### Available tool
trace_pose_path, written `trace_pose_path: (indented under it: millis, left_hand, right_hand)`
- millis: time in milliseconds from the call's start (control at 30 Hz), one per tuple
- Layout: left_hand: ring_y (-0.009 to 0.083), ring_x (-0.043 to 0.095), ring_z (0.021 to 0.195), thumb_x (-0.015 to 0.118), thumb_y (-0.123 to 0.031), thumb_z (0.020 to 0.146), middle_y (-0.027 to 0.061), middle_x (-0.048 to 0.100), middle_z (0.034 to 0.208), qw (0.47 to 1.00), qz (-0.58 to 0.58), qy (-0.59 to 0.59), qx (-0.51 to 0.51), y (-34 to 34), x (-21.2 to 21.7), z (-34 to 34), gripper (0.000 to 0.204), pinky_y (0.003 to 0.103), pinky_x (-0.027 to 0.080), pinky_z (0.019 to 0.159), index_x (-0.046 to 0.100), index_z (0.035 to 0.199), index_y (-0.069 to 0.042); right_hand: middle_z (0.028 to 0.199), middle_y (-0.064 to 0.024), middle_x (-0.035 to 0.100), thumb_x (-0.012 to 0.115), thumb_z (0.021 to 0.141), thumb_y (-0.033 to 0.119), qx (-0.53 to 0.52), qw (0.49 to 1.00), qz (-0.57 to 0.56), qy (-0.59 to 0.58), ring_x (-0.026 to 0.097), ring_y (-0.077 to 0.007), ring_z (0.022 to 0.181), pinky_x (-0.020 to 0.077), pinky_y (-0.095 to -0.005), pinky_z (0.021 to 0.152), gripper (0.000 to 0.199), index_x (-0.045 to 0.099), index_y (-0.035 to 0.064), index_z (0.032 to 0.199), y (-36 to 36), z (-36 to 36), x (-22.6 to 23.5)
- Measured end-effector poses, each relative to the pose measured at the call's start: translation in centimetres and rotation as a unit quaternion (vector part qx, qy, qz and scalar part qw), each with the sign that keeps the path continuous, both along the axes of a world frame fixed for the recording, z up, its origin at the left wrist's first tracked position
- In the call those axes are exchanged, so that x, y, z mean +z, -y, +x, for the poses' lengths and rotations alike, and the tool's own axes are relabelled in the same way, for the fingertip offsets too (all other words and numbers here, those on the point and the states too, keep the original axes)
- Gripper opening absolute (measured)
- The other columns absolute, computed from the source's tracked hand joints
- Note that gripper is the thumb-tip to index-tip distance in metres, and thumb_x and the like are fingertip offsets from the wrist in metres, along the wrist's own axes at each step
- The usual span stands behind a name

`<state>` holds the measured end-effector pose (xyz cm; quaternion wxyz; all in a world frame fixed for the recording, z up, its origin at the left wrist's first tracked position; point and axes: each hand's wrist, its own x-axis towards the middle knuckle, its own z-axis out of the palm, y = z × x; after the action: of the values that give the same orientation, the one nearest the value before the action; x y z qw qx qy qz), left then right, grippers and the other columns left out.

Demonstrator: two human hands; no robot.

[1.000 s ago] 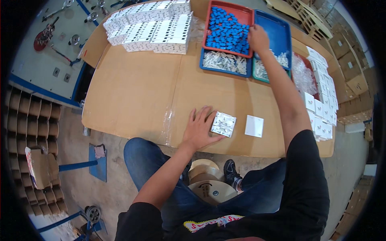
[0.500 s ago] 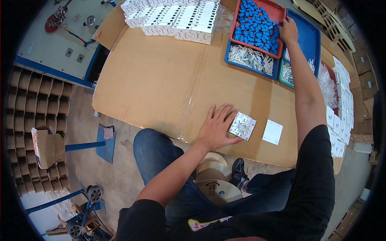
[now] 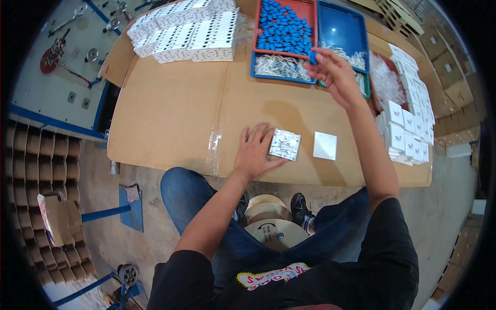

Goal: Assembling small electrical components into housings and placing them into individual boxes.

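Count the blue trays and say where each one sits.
2. One blue tray holds white parts, partly under the red tray; another blue tray sits to its right. Others could be hidden beneath.

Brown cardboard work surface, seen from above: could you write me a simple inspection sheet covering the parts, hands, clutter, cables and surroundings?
Surface: flat brown cardboard sheet, with clear tape near the front edge.
Things at hand: small blue plastic piece; open white square housing, contents too small to identify; flat white square plate to its right; red plastic tray of blue pieces farther back.
Clutter: crumpled clear plastic film at the right.
Hands: right hand pinches one blue piece near the red tray; left hand spread at the housing's left side.
Cables: nothing seen on the cardboard.
Surroundings: brown cardboard divider grid at left; pale round spool between the person's legs.
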<state>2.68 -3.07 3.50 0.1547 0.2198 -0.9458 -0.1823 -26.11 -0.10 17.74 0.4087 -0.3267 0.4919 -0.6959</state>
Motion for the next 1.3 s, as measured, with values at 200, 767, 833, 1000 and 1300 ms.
trace_pose_path:
  millis: [200,767,833,1000,1300]
  left_hand:
    - [0.0297,0.034,0.146,0.070,-0.072,0.072,0.0155,0.043,0.150,1.000,-0.004,0.025,0.007,-0.3,-0.2,0.1,0.099,0.056,0.016,0.122,0.048,0.144,-0.007]
    - [0.0283,0.038,0.142,0.072,-0.075,0.069,0.0133,0.045,0.147,1.000,-0.022,0.001,0.017,-0.6,-0.5,0.1,0.101,0.056,0.019,0.121,0.050,0.141,-0.006]
    - [0.0271,0.037,0.143,0.071,-0.076,0.069,0.0123,0.044,0.148,1.000,-0.006,0.006,0.014,-0.7,-0.3,0.1,0.102,0.055,0.018,0.121,0.049,0.141,-0.007]
    - [0.0249,0.035,0.145,0.070,-0.077,0.069,0.0117,0.044,0.149,1.000,-0.009,0.013,0.020,-0.3,-0.8,0.3,0.102,0.055,0.018,0.121,0.049,0.140,-0.007]
    - [0.0241,0.032,0.146,0.068,-0.078,0.069,0.0107,0.043,0.150,0.999,-0.002,0.028,0.020,-0.1,-0.8,0.3,0.102,0.054,0.016,0.122,0.048,0.141,-0.009]
  right_hand:
    - [0.116,-0.0104,0.068,0.064,0.099,0.010,0.003,0.999,0.038,0.032,0.069,-0.0183,0.096,0.0579,-0.0318,0.086,0.033,0.062,-0.0003,0.130,-8.8,4.3,-0.2]
    - [0.095,-0.0042,0.066,0.072,0.087,0.005,0.013,0.942,0.143,-0.303,0.059,-0.0109,0.079,0.0514,-0.0268,0.075,0.037,0.065,0.0015,0.122,-9.6,9.2,-13.2]
    - [0.094,-0.0044,0.065,0.073,0.086,0.007,0.017,0.928,0.165,-0.333,0.058,-0.0111,0.078,0.0512,-0.0270,0.074,0.038,0.065,0.0030,0.123,-9.1,9.8,-13.0]
    - [0.093,-0.0032,0.064,0.078,0.086,0.011,0.017,0.906,0.166,-0.390,0.058,-0.0108,0.076,0.0500,-0.0266,0.072,0.040,0.067,0.0043,0.123,-8.2,10.5,-12.6]
    - [0.101,-0.0103,0.069,0.076,0.083,0.014,0.008,0.804,0.180,-0.566,0.067,-0.0273,0.089,0.0542,-0.0380,0.080,0.034,0.069,0.0074,0.115,-7.2,12.4,-11.5]
